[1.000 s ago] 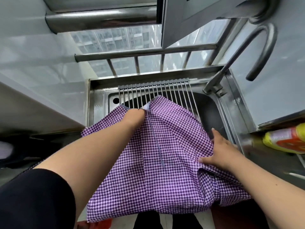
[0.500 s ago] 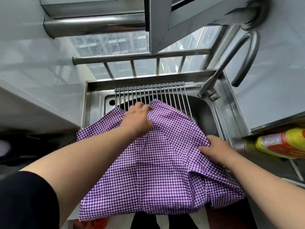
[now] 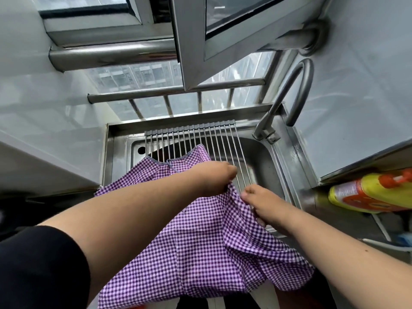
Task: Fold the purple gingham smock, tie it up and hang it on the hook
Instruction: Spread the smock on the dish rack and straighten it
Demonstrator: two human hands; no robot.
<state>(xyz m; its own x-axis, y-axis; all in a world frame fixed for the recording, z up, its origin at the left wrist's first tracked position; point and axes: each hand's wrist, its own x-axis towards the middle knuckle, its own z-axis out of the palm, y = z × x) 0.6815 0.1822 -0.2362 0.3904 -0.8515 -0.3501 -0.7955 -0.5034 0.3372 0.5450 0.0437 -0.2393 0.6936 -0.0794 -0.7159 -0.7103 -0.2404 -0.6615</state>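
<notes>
The purple gingham smock (image 3: 200, 248) lies spread over the steel sink and its wire rack, its near edge hanging toward me. My left hand (image 3: 215, 178) has reached across to the smock's right side and grips a bunch of the cloth there. My right hand (image 3: 260, 205) sits just to the right of it, fingers curled on the same right edge of the fabric. The two hands are almost touching. No hook is in view.
A roll-up wire rack (image 3: 200, 139) spans the steel sink (image 3: 263, 157). A curved faucet (image 3: 289, 90) rises at the right. An open window frame (image 3: 194, 52) juts overhead. A yellow and orange bottle (image 3: 370, 192) lies on the right counter.
My left hand left the smock's far middle edge and crossed right to grip cloth beside my right hand. The far corner now lies flatter on the rack.
</notes>
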